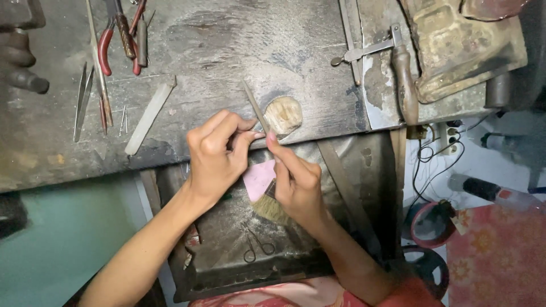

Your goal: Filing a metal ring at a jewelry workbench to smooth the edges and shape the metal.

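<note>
i'm looking down at a small craft workshop, likely a jeweller's bench: a scarred, stained wooden benchtop [227, 51] with red-handled pliers [108, 40], tweezers [81, 102] and files lying on it, a wooden bench pin [282, 115], and a metal catch tray [227, 227] below.

Worn, scarred wooden workbench [227, 45] fills the upper frame, dimly lit. Pale green floor [62, 239] at lower left. White floor [489, 165] at right, red patterned cloth [500, 256] in lower right corner.
</note>
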